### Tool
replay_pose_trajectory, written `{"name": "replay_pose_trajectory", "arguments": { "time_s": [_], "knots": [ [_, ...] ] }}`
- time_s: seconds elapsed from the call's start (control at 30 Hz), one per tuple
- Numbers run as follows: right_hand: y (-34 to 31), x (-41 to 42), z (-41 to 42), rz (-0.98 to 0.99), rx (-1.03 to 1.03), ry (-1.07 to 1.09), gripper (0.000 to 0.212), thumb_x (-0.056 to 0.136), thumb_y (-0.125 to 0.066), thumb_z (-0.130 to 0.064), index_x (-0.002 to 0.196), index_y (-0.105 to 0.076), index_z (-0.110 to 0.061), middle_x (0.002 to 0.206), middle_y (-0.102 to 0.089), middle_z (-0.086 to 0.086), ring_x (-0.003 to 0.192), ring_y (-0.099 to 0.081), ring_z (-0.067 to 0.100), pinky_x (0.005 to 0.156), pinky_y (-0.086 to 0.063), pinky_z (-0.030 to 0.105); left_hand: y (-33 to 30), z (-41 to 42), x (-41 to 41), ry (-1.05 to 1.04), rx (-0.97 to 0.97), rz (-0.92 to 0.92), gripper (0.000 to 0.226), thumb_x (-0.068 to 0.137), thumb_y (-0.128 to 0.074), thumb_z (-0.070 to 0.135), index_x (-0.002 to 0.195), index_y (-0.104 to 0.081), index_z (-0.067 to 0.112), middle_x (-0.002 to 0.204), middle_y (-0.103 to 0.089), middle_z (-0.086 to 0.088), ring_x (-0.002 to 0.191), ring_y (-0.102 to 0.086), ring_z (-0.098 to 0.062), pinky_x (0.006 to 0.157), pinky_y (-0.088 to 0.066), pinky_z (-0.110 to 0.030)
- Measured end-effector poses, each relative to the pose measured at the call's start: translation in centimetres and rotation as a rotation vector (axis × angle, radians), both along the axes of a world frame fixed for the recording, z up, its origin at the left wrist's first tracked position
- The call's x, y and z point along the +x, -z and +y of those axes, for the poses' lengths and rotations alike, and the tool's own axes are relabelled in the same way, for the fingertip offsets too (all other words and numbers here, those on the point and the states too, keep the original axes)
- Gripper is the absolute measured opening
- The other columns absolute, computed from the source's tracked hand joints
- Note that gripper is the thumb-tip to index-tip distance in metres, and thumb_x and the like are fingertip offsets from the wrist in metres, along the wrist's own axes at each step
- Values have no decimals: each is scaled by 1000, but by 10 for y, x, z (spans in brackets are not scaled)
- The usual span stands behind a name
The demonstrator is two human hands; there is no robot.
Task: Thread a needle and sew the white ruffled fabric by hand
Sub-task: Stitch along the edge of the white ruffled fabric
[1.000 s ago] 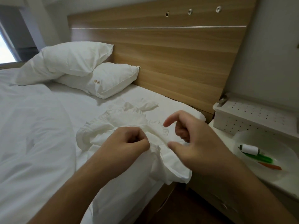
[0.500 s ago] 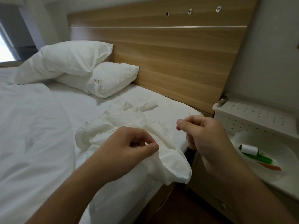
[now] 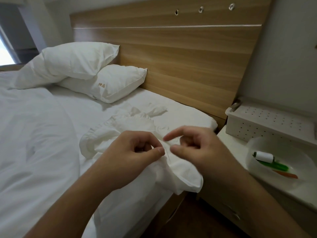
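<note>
The white ruffled fabric [image 3: 130, 127] lies bunched on the bed's near right edge, one fold hanging over the side. My left hand [image 3: 135, 155] pinches a fold of it between thumb and forefinger. My right hand [image 3: 202, 152] hovers just right of that pinch, blurred, with index finger and thumb apart and the other fingers curled. A thin dark thread [image 3: 169, 157] runs down the fabric between the two hands. I cannot make out the needle.
A white bowl [image 3: 253, 143] on the nightstand [image 3: 231, 143] to the right holds a white thread spool [image 3: 263, 156], a green tool [image 3: 272, 166] and an orange one [image 3: 288, 175]. Behind it stands a perforated white box [image 3: 267, 121]. Two pillows [image 3: 80, 60] lean on the wooden headboard [image 3: 171, 57].
My right hand, raised and pinched on the needle half a second ago, has dropped back to the fabric with its fingers spread. My left hand keeps its pinch.
</note>
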State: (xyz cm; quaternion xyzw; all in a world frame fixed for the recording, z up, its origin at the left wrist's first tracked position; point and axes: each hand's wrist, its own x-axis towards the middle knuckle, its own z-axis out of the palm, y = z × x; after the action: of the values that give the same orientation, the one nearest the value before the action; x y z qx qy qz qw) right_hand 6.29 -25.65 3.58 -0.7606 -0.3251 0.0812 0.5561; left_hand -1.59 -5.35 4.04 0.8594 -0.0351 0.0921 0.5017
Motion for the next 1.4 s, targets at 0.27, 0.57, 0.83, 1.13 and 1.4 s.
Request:
{"name": "replay_pose_trajectory", "arguments": {
  "time_s": [0.27, 0.57, 0.83, 1.13, 1.4],
  "knots": [
    [7, -4, 11, -63, 45, 100, 13, 94, -73, -16, 81, -72, -18, 71, -61, 17, 67, -57, 35, 60, -52, 45, -3, 3, -1, -18, 0, 30, 12, 95, -77, 34, 87, -81, 27, 78, -74, -12, 79, -69, -39, 73, -56, -53],
    [5, 5, 1, 97, 228, 313, 16, 94, -65, -6, 79, -71, -10, 53, -54, -12, 50, -49, 1, 54, -41, 19, -12, 3, -5, -73, -55, 99, 22, 82, -66, 38, 81, -77, 20, 80, -62, -22, 69, -51, -22, 70, -42, -41],
    [5, 9, 0, 104, 313, 501, 18, 95, -63, -9, 79, -71, -12, 53, -54, -9, 56, -47, 11, 62, -44, 31, -12, 5, -4, -71, -62, 118, 16, 85, -71, 37, 84, -79, 23, 80, -72, -15, 73, -62, -21, 75, -49, -38],
    [0, 13, -12, 243, 399, 255, 25, 69, -47, -14, 44, -49, -18, 48, -34, 0, 47, -27, 17, 47, -28, 26, -13, 8, -4, -207, -83, 71, 24, 93, -76, 7, 86, -82, 28, 86, -81, 1, 90, -76, -28, 92, -60, -48],
    [12, 26, -15, 170, 321, 694, 16, 92, -58, -11, 85, -69, -20, 75, -56, 2, 69, -47, 22, 57, -36, 31, -13, 8, -6, -234, -89, 11, 26, 95, -72, 3, 98, -82, 26, 91, -82, 3, 91, -78, -21, 93, -61, -46]
  ]
}}
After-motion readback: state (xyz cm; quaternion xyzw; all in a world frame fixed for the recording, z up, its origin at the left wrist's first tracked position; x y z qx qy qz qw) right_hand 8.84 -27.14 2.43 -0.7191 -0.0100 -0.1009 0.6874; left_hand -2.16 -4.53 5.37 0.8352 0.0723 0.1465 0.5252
